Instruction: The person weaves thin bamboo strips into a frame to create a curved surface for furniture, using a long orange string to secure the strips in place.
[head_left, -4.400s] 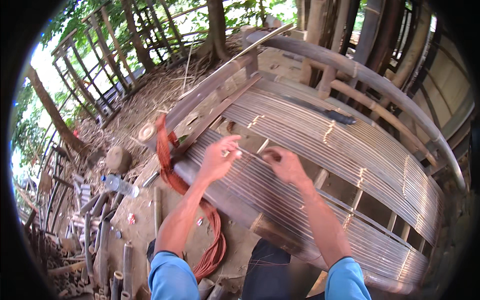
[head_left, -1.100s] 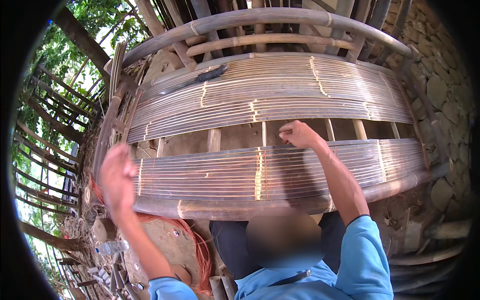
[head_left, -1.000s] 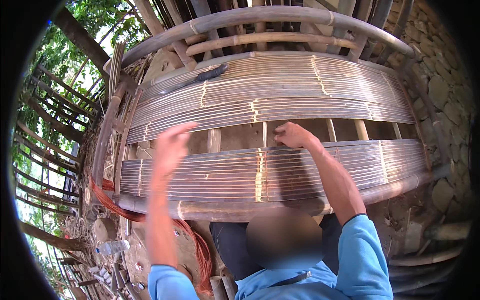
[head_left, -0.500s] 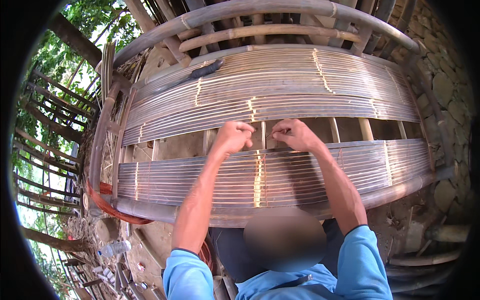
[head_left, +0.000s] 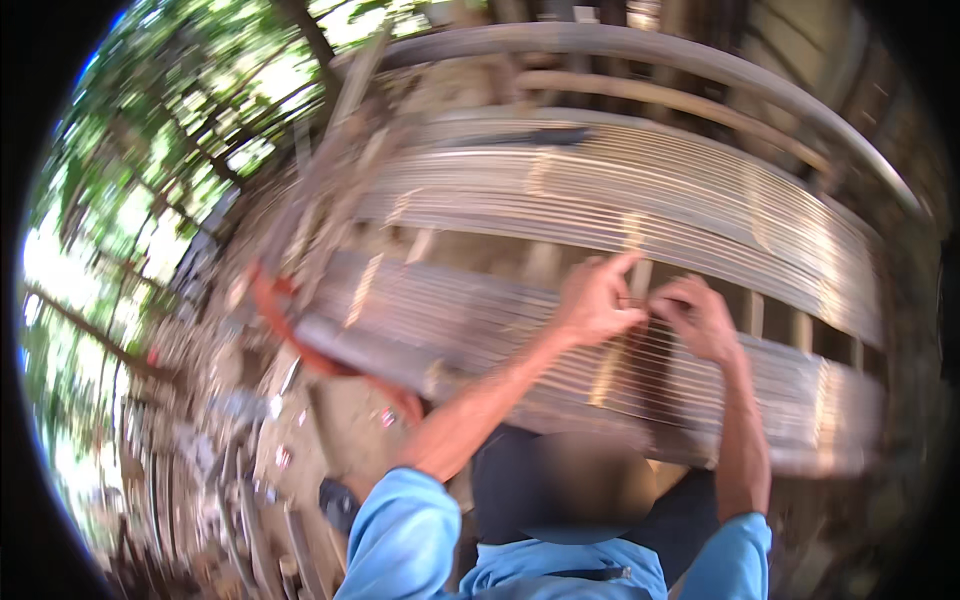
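Note:
Both hands are over the gap between two slatted panels of a bamboo bench, and motion blurs the view. My left hand (head_left: 598, 302) is just left of a cross-piece, its index finger stretched out and apart from the thumb. To its right, my right hand (head_left: 692, 312) has its fingers curled and pinched together; whatever lies between them is too fine and blurred to name. Beneath the hands lies the near slatted panel (head_left: 480, 310), tied with pale lashings. Beyond the gap is the far slatted panel (head_left: 690, 185).
A dark-handled long tool (head_left: 555, 137) lies on the far panel. The curved bamboo backrest (head_left: 640, 42) borders the far side. A reddish-orange coil of strands (head_left: 290, 325) hangs at the bench's left corner. Cut pieces and a clear plastic bottle (head_left: 235, 405) litter the ground at left.
The view has swung left and tilted, so the bench appears shifted right. My hands are closer together, and the left index finger is now stretched out.

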